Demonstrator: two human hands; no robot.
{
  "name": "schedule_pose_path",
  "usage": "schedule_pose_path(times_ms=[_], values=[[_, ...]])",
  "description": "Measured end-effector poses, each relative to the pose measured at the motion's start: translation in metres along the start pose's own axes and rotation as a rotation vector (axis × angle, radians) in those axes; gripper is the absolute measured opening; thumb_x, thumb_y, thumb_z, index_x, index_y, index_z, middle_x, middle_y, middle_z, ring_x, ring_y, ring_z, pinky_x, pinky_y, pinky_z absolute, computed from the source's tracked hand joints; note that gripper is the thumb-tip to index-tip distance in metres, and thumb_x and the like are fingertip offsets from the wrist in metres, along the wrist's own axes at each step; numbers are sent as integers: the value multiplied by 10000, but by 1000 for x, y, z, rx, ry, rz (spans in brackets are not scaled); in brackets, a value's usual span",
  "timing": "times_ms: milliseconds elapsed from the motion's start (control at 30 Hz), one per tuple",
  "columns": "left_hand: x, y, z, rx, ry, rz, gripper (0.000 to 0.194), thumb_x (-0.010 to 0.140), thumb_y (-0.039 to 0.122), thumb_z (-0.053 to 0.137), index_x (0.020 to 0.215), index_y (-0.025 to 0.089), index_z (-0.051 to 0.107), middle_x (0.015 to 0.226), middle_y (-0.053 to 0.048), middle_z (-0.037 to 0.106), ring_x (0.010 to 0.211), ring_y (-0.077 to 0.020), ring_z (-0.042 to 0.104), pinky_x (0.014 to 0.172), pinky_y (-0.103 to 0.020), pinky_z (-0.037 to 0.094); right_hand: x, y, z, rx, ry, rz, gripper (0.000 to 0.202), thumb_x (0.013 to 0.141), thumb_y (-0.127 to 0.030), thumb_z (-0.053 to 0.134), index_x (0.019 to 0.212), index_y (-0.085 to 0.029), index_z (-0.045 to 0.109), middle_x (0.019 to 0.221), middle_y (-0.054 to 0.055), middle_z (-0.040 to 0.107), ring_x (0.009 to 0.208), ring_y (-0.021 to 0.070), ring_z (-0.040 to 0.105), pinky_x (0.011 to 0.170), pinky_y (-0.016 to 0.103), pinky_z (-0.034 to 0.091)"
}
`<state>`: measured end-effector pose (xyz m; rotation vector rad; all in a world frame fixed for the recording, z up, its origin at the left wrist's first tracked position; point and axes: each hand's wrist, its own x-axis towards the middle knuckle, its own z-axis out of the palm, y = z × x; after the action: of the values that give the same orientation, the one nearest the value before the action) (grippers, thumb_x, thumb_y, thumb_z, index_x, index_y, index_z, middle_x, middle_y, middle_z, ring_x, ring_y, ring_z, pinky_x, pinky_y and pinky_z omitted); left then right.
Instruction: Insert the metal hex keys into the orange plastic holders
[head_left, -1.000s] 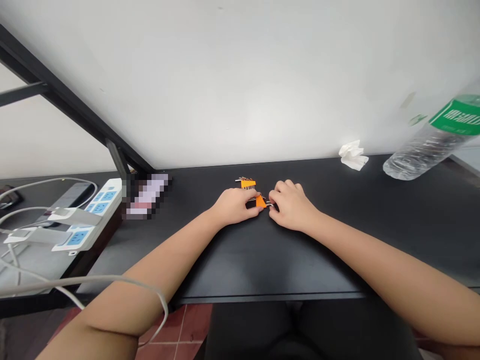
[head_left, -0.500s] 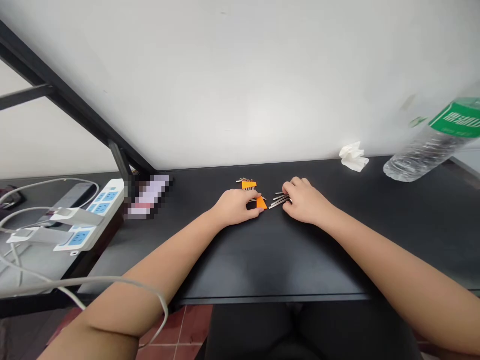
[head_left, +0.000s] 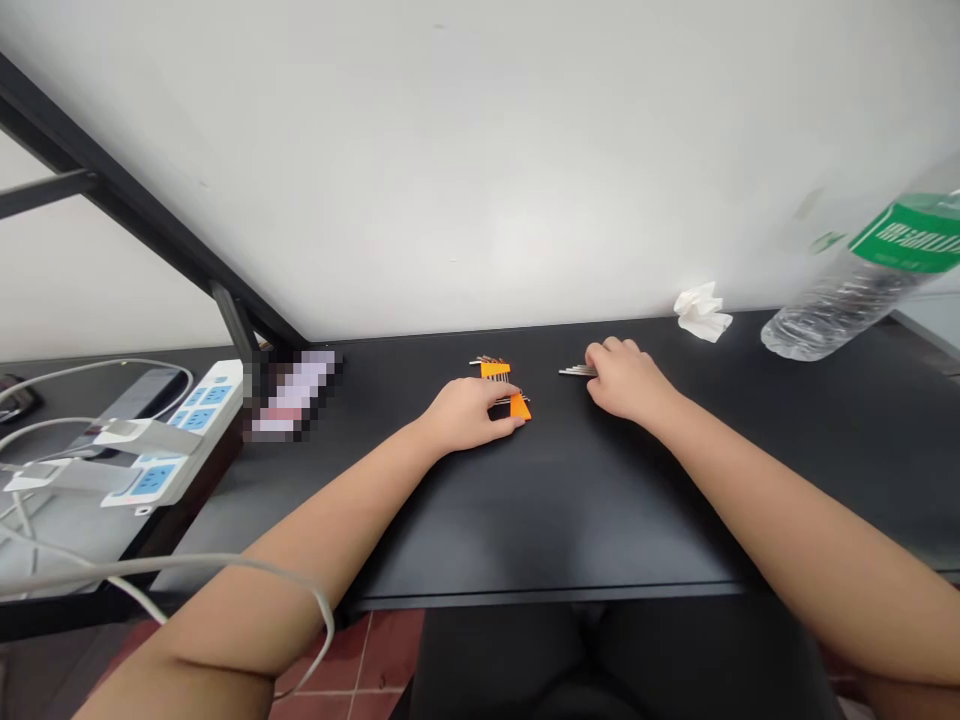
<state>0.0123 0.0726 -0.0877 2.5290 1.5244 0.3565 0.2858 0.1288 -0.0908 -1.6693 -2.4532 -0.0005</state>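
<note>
My left hand (head_left: 469,415) lies closed over an orange hex key holder (head_left: 520,407) on the black table, thumb and fingers gripping its near part. Thin metal keys run through the holder, and their bent ends stick out at its far left. Part of the holder is hidden under the fingers. To the right, my right hand (head_left: 622,380) is wrapped round several silver hex keys (head_left: 576,371), whose ends point left from the fingers. A gap of bare table separates these keys from the orange holder.
A crumpled white tissue (head_left: 703,311) lies by the wall. Right of it leans a clear plastic bottle (head_left: 832,305) with a green label. At left are a white power strip (head_left: 202,425) with plugs, a blurred-out item (head_left: 296,393) and a white cable (head_left: 225,562) across my left forearm.
My right hand has moved right and slightly away from me with the hex keys, widening the gap to the holder. The keys now lie closer together. My left hand stays on the holder.
</note>
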Motion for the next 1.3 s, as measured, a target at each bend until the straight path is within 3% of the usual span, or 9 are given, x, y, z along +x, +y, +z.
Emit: schedule_pose_path(times_ms=[67, 167, 267, 400, 733, 1000, 1200, 1300], values=[[-1, 1, -1, -20, 7, -2, 415, 849, 521, 655, 1177, 276, 723, 928, 5, 754, 793, -183, 678, 680, -273, 445, -1, -2, -2, 8, 81, -37, 180, 864, -176, 552, 1033, -176, 613, 1094, 154, 601, 1009, 327, 523, 809, 424, 445], [-1, 2, -1, -41, 24, 10, 409, 833, 516, 683, 1150, 262, 731, 918, 3, 750, 783, -179, 668, 680, -269, 438, -9, -18, -4, 203, 148, -226, 183, 921, -242, 559, 1076, -177, 633, 1100, 125, 615, 1017, 273, 556, 870, 389, 459], [-2, 3, -1, -72, 35, 31, 404, 825, 506, 706, 1137, 252, 736, 893, 4, 740, 769, -169, 656, 664, -262, 425, -17, -38, 2, 388, 51, -387, 272, 941, -366, 609, 1143, -188, 645, 1085, 93, 617, 974, 227, 588, 848, 347, 477], [-3, 5, -2, -107, 14, 68, 396, 810, 527, 734, 1085, 244, 759, 803, 6, 709, 724, -160, 632, 613, -257, 391, -16, -50, 14, 413, -19, -489, 265, 955, -350, 598, 1152, -195, 683, 1013, 84, 605, 954, 230, 573, 857, 362, 464], [-4, 14, -3, -140, -45, 160, 330, 836, 457, 727, 1088, 245, 757, 861, 12, 728, 736, -148, 627, 651, -262, 411, -3, -48, 15, 526, -87, -425, 67, 812, -141, 624, 855, -193, 617, 891, 29, 592, 862, 181, 540, 749, 289, 412], [-5, 23, -6, -112, -96, 150, 308, 866, 470, 668, 1080, 264, 751, 898, 5, 742, 783, -167, 656, 665, -266, 417, -5, -46, 1, 491, -225, -396, 61, 814, -144, 613, 810, -190, 573, 905, 25, 578, 823, 161, 531, 687, 257, 389], [-6, 20, -4, -87, -86, 158, 334, 872, 489, 663, 1095, 253, 741, 891, -2, 743, 758, -165, 656, 663, -266, 414, -17, -48, 3, 371, -126, -500, 94, 886, -147, 548, 805, -188, 570, 842, 17, 561, 725, 143, 505, 665, 263, 369], [-6, 20, -4, -76, -86, 156, 328, 869, 483, 672, 1083, 244, 741, 851, 5, 729, 737, -161, 645, 645, -264, 405, -20, -50, 4, 339, -92, -480, 83, 895, -154, 537, 843, -184, 594, 925, 37, 569, 741, 142, 524, 673, 266, 381]])
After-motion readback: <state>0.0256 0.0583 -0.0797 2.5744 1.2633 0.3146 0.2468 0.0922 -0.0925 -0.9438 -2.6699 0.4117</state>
